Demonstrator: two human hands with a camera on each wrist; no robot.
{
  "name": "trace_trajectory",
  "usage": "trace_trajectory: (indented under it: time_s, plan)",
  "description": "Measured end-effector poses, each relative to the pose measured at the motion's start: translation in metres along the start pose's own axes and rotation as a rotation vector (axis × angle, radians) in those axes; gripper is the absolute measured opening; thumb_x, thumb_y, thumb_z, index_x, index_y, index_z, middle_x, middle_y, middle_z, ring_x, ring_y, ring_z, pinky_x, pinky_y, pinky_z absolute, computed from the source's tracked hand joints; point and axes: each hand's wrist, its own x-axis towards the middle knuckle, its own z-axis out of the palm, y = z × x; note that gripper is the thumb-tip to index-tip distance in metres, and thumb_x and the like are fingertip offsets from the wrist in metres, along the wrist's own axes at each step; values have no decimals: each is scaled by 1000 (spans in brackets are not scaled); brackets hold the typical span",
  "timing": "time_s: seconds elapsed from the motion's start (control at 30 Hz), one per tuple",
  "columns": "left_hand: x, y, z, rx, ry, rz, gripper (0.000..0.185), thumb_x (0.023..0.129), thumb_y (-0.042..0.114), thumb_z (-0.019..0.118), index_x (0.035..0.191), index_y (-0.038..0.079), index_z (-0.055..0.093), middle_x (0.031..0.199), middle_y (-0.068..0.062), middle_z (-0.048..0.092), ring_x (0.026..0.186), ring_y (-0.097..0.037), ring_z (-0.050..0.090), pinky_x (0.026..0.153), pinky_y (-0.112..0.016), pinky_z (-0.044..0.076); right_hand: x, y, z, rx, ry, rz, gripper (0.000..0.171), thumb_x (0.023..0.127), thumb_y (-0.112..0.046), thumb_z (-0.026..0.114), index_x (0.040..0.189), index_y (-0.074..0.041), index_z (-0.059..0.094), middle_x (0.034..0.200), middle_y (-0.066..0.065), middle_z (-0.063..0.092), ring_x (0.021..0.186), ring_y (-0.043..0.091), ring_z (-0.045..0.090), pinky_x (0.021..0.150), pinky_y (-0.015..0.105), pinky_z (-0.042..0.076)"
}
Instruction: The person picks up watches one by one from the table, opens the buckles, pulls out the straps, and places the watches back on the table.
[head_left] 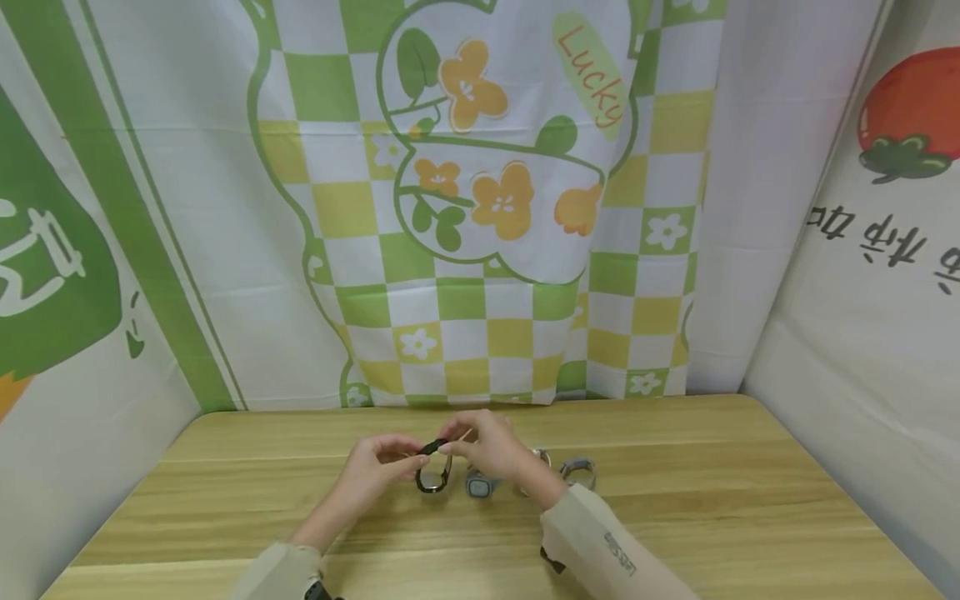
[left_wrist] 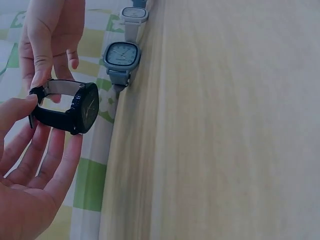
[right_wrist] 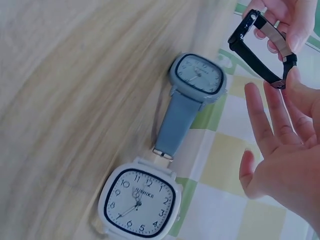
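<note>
A black wristwatch is held above the table, its strap forming a loop with the dial facing away from the fingers. My left hand pinches the strap from the left, thumb against the buckle end. On the opposite side my right hand pinches the strap's same end between thumb and fingers. The dial shows dark in the left wrist view. Beside the hands stands a blue square-faced watch, and a white watch is next to it, partly behind my right wrist in the head view.
Further right on the wooden table is another greyish watch with its strap looped. A checkered curtain hangs along the table's far edge. Printed cloth walls stand at both sides.
</note>
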Motion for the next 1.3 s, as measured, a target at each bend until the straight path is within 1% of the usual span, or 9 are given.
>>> trace_trajectory:
  time_s: [0.1,0.17,0.27,0.43,0.6,0.83,0.93,1.1,1.3]
  plan:
    - [-1,2,0,-9,-6,3,28,95,6,77,114,-15,70,103,-14,76,90,-13,72,81,-31,64,-2,0,0,37,2,2,7,98,-11,77,103,-6,77,99,6,77,85,18,72,75,31,60]
    - [-1,3,1,-10,-3,2,29,96,7,77,114,-14,70,103,-13,76,90,-11,71,82,-31,64,-3,-1,-1,57,7,8,7,98,-11,76,103,-6,77,100,7,77,86,19,72,71,25,57]
    - [-1,5,1,-5,5,0,29,96,7,77,115,-13,70,104,-13,75,91,-10,71,82,-31,63,-5,-1,-2,83,11,21,8,99,-12,76,105,-6,77,101,7,76,87,22,73,68,25,56]
    - [-2,8,3,33,7,10,28,96,9,78,115,-11,72,107,-15,75,93,-15,71,82,-31,63,-8,-1,-2,109,15,54,9,100,-13,75,106,-8,77,103,6,76,91,23,72,68,27,57]
    - [-2,9,5,58,5,16,28,95,11,79,115,-9,73,107,-14,76,94,-18,71,81,-29,63,-11,1,-2,132,28,55,10,99,-12,75,107,-6,77,104,8,76,93,24,73,68,29,59]
    - [-3,12,4,120,12,37,29,95,13,79,117,-5,74,106,-12,76,94,-18,71,82,-28,60,-15,-1,-2,186,46,47,11,99,-9,74,109,-3,76,104,12,75,96,38,74,68,40,62]
    - [-3,12,3,142,19,52,26,94,13,80,115,-3,75,104,-12,77,92,-18,71,81,-30,58,-17,-3,-2,188,45,42,12,99,-10,75,109,-3,76,104,12,76,95,35,75,70,40,63]
    - [-2,11,2,152,-12,90,23,94,11,80,112,-2,76,105,-15,78,91,-17,72,83,-33,58,-19,-2,-1,165,47,28,12,99,-10,76,109,-3,77,104,11,76,93,26,75,73,31,62]
    - [-2,12,5,133,-36,109,23,95,11,80,111,-4,76,104,-17,78,91,-18,72,83,-32,57,-21,1,-1,164,49,37,12,99,-11,76,108,-5,77,104,9,76,94,26,75,76,32,62]
